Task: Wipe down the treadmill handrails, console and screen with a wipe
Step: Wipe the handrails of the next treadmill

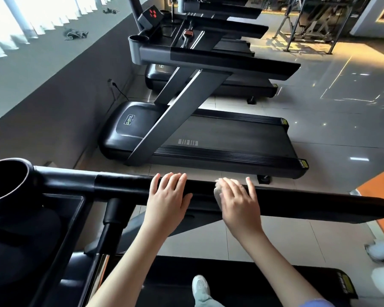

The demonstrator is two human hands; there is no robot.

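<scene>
A black padded handrail [308, 202] of the treadmill I stand on runs across the lower middle of the head view. My left hand [167, 199] lies flat on it, fingers together, holding nothing. To its right, my right hand [238, 201] presses a white wipe [217, 191] against the rail; only the wipe's left edge shows from under the palm. The console's cup holder [7, 180] and tray [60, 218] are at the lower left. The screen is out of view.
A second treadmill [208, 138] stands just beyond the rail, with more machines [186, 41] behind it. A grey wall and window ledge [42, 69] run along the left. Glossy tile floor [341, 107] spreads to the right. My shoe [200, 286] rests on the belt below.
</scene>
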